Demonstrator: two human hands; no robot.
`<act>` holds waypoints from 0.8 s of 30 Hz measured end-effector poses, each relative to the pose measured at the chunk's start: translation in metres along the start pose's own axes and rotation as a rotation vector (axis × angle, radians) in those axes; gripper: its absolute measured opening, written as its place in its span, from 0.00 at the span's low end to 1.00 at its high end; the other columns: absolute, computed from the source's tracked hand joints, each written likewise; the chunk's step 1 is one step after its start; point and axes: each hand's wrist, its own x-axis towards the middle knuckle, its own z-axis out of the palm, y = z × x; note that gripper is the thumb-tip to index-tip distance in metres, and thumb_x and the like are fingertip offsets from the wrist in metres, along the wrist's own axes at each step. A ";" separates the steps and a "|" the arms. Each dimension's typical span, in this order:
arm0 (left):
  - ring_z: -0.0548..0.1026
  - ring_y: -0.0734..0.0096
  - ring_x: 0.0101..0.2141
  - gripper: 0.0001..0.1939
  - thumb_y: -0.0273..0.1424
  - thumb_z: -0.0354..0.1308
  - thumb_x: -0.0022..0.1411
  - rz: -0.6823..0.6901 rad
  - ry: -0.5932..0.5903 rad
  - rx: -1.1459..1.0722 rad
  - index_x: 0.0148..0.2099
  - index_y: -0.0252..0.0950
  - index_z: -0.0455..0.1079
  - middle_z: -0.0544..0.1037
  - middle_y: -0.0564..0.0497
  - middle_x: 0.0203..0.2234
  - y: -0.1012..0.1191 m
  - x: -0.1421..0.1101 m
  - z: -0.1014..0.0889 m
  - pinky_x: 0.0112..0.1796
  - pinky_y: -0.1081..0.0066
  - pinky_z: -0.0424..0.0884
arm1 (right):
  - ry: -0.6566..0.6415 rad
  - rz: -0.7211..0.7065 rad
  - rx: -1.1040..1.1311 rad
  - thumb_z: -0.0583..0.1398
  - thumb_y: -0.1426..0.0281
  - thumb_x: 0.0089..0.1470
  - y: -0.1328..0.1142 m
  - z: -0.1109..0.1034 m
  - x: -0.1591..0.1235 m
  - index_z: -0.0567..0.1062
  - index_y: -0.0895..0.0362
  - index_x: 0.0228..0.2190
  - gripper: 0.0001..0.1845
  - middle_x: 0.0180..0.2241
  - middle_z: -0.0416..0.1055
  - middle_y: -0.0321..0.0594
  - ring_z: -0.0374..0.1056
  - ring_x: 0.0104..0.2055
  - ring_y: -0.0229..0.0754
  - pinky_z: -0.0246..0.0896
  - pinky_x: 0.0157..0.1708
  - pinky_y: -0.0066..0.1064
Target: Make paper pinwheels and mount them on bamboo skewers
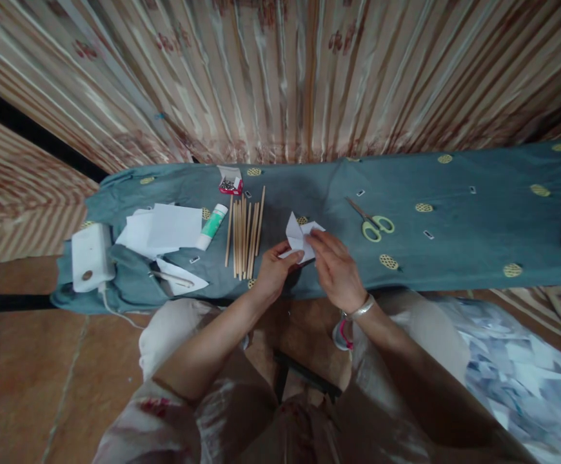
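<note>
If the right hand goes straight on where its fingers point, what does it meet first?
The right hand would likely meet the folded white paper first; they appear to touch.

Forearms angled inward, fingers bent

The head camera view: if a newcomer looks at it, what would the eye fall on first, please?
Probably the folded white paper at the centre, held in the left hand with the right hand's fingers against it. Next, the pale sticks lying side by side just left of the hands, and the scissors with light green handles to their right, all on the blue-green cloth.
</note>
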 end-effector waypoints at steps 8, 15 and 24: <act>0.75 0.73 0.30 0.19 0.32 0.74 0.37 -0.013 0.051 0.043 0.34 0.34 0.77 0.80 0.53 0.28 0.002 0.002 -0.004 0.37 0.70 0.72 | 0.057 0.142 0.219 0.50 0.66 0.64 -0.001 -0.011 0.009 0.76 0.53 0.48 0.18 0.53 0.74 0.45 0.68 0.57 0.46 0.63 0.58 0.43; 0.76 0.72 0.31 0.19 0.32 0.75 0.35 -0.014 0.070 0.001 0.32 0.33 0.76 0.80 0.52 0.28 0.013 0.005 -0.006 0.37 0.70 0.73 | 0.260 0.505 0.556 0.65 0.63 0.50 0.016 -0.020 0.021 0.77 0.54 0.31 0.08 0.31 0.79 0.38 0.74 0.33 0.42 0.71 0.37 0.35; 0.76 0.74 0.29 0.17 0.31 0.75 0.34 -0.011 0.023 -0.006 0.29 0.34 0.75 0.79 0.53 0.26 0.024 0.001 -0.001 0.36 0.72 0.73 | 0.061 0.876 1.208 0.71 0.57 0.40 0.007 -0.012 0.026 0.76 0.56 0.34 0.21 0.31 0.78 0.37 0.75 0.32 0.38 0.71 0.30 0.28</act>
